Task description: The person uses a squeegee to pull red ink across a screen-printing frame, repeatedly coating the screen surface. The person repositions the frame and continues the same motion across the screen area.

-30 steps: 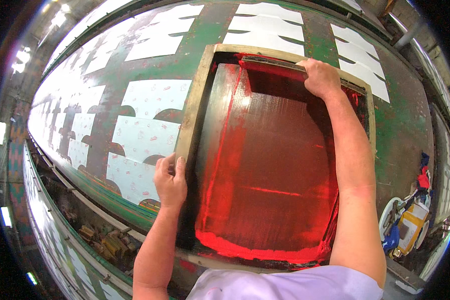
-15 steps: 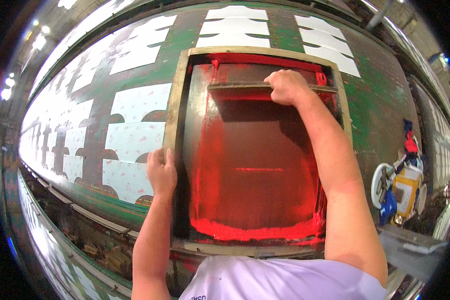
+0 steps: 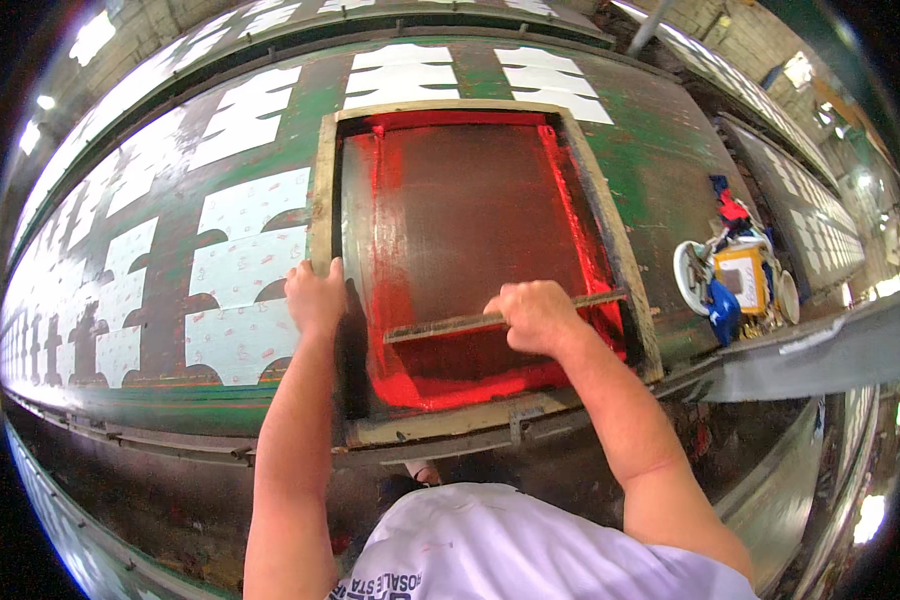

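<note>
Centre of the frame, a wooden-framed printing screen (image 3: 322, 190) lies flat on the long green surface (image 3: 660, 170), its mesh smeared with bright red ink (image 3: 470, 385) that pools thickest along the near edge and down both sides. The right hand (image 3: 537, 315) is closed over the top of a long squeegee (image 3: 440, 327), which lies across the lower part of the mesh, tilted a little up to the right, its far end touching the frame's right rail. The left hand (image 3: 315, 297) sits on the frame's left rail, fingers curled over the edge, pressing on the wood and holding nothing loose. To the left of the screen, rows of white fabric pieces (image 3: 240, 280) lie spread on the surface, running off toward the upper left. At the right edge of the frame, beyond the surface, stands a cluster of white buckets with a yellow-rimmed container (image 3: 738, 280) and blue and red cloths.
</note>
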`<state>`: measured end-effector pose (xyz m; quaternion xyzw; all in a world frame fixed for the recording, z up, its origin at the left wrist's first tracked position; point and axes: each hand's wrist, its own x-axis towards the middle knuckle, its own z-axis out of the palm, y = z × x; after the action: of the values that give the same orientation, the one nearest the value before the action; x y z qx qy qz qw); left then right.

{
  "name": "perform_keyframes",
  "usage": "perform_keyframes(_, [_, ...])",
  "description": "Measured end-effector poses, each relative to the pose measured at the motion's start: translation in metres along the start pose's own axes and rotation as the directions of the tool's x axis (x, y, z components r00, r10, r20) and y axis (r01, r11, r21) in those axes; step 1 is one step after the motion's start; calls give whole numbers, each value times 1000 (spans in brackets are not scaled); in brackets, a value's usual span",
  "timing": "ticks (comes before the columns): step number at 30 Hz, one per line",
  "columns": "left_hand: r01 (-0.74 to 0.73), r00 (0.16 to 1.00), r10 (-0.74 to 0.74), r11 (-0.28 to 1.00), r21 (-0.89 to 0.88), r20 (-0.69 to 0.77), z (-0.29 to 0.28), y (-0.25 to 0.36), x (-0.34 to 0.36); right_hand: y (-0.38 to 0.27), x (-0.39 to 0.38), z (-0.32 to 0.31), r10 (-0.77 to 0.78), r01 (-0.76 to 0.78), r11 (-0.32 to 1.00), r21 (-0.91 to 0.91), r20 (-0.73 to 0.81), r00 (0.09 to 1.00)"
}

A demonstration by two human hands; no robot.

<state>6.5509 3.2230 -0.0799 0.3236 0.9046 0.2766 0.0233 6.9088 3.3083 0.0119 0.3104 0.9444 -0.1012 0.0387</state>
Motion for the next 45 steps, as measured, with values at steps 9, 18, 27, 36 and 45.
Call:
perform_keyframes(9, [45, 984, -65, 992, 115, 169, -17, 12, 3, -62, -102, 36, -36, 35, 999, -9, -164, 986])
perform_keyframes(18, [47, 992, -61, 991, 127, 110, -14, 8, 5, 50, -123, 26, -20, 160, 944, 289, -434, 901])
perform_keyframes(27, [53, 994, -61, 994, 98, 86, -10, 5, 6, 280, -140, 85, 535, 29, 612, 790, -441, 721])
perform_keyframes(36, [70, 995, -78, 988, 140, 54, -5, 3, 6, 310, -150, 129, 655, 243, 153, 958, -282, 701])
perform_keyframes(45, [160, 961, -186, 978, 135, 206, -16, 5, 16, 327, -149, 78, 421, 392, 13, 920, -360, 833])
